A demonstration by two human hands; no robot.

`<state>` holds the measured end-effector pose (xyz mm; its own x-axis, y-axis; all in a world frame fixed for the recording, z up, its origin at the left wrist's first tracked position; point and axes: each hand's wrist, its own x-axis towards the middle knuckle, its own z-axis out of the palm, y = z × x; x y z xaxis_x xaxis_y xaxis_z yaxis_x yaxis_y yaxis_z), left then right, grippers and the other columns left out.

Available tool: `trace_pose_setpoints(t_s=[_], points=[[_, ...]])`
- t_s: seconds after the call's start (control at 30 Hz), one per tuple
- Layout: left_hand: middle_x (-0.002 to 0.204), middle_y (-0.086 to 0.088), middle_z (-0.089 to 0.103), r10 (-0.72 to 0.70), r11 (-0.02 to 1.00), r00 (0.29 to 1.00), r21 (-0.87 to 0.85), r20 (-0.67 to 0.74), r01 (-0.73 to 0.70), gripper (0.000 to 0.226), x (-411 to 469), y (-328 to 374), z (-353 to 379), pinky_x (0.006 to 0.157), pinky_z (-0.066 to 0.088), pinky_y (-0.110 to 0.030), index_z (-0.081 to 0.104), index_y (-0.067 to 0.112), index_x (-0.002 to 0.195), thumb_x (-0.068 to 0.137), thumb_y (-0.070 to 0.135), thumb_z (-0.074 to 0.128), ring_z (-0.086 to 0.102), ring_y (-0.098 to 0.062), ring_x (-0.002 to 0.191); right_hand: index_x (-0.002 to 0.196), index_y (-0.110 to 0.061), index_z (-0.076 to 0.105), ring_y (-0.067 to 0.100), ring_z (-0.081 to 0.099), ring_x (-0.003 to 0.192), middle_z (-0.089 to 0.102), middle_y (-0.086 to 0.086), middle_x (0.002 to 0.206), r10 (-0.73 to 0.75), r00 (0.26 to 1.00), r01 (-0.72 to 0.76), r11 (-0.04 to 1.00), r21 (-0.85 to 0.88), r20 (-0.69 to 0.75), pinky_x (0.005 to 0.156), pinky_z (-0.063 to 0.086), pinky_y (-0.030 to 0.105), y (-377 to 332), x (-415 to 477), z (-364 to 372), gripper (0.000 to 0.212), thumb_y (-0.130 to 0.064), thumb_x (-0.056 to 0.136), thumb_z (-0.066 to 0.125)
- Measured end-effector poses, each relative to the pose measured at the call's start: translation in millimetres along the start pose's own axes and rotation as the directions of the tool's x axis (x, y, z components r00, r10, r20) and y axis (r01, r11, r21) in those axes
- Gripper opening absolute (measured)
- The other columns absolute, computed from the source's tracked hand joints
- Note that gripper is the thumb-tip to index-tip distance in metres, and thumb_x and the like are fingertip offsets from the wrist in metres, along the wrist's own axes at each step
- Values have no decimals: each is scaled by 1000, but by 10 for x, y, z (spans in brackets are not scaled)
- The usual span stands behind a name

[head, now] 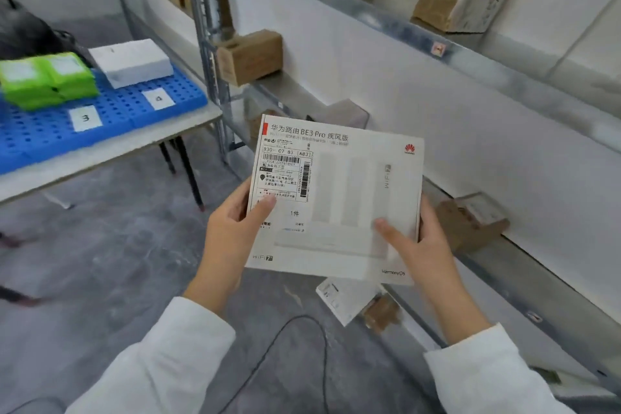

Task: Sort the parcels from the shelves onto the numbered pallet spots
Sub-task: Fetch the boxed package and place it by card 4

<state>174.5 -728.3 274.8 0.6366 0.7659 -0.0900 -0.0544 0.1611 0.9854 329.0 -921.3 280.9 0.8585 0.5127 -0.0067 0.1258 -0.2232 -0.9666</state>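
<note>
Even, diffuse indoor light; soft shadows; motion blur on the green parcels (pixel 47 79); wide-angle bending of the shelves (pixel 386 18) at the edges.

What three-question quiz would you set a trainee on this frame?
1. True or false: the white router box is held by both the left hand and the right hand.
2. Which number cards lie uncovered on the blue pallet? A) 3 and 4. B) 5 and 6. C) 7 and 8.
3. Fill in: the stacked parcels beside the white parcel on the pallet are ____ in colour.

Key: 1 true; 2 A; 3 green.
</note>
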Motion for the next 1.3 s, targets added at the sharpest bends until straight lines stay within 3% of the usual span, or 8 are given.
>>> trace_pose_setpoints(t_s=[0.2, 0.37, 0.57, 0.77, 0.87, 1.0, 1.17, 1.3], points=[[110, 14, 72, 34, 999, 969, 17, -245, -31, 31, -114, 159, -1176, 85, 55, -33, 64, 30, 122, 93, 19, 62, 69, -9, 101, 134, -54, 39, 8, 57, 117, 58, -27, 125, -42, 971, 48, 999, -19, 235, 96, 51, 45, -271, 105, 1214, 66, -35, 82, 75], [106, 16, 73, 72, 997, 905, 37, -420, -62, 29, -270, 232, -1824, 80, 56, -28, 66, 34, 117, 92, 18, 62, 70, -7, 97, 122, -58, 44, -12, 59, 98, 59, -43, 103, -94, 922, 93, 995, 23, 374, 77, 51, 22, -471, 121, 1959, 59, -28, 82, 75], [107, 15, 73, 68, 998, 834, 38, -547, -56, 31, -209, 250, -2207, 88, 56, -40, 66, 38, 119, 91, 25, 65, 70, -9, 98, 134, -55, 38, 6, 58, 113, 58, -26, 126, -75, 860, 80, 997, 13, 505, 88, 55, 36, -608, 337, 2531, 70, -36, 79, 77], [108, 14, 73, 87, 996, 769, 27, -633, -90, 30, 189, 360, -2310, 90, 55, -42, 66, 35, 119, 91, 22, 64, 69, -11, 101, 122, -61, 39, -6, 55, 105, 56, -41, 109, -92, 804, 95, 995, 27, 588, 73, 48, 17, -787, 847, 2961, 61, -39, 79, 76], [107, 12, 73, 106, 992, 759, 20, -642, -121, 30, 466, 463, -2270, 85, 57, -34, 66, 32, 119, 92, 18, 63, 70, -12, 101, 128, -55, 41, -10, 55, 104, 57, -39, 111, -110, 780, 77, 994, 81, 616, 74, 47, 15, -859, 1194, 3107, 63, -37, 79, 76], [110, 11, 73, 114, 992, 770, 36, -628, -118, 31, 900, 631, -2219, 85, 56, -39, 65, 33, 121, 92, 22, 63, 70, -13, 101, 134, -47, 45, -22, 56, 94, 61, -35, 112, -148, 770, 78, 987, 139, 620, 69, 50, 8, -984, 1672, 3265, 63, -31, 81, 76], [113, 10, 71, 137, 990, 777, 53, -615, -133, 33, 1558, 819, -2133, 84, 55, -37, 64, 32, 123, 91, 22, 64, 69, -12, 103, 137, -45, 43, -3, 57, 114, 60, -24, 126, -184, 768, 79, 978, 193, 614, 98, 50, 29, -1090, 2333, 3396, 66, -31, 82, 76], [112, 10, 72, 148, 988, 771, 56, -619, -145, 33, 2034, 864, -2050, 86, 55, -38, 64, 31, 123, 91, 23, 64, 69, -12, 103, 138, -48, 40, 6, 55, 121, 58, -23, 130, -203, 763, 118, 977, 177, 614, 101, 48, 39, -1112, 2828, 3472, 69, -40, 80, 77]])
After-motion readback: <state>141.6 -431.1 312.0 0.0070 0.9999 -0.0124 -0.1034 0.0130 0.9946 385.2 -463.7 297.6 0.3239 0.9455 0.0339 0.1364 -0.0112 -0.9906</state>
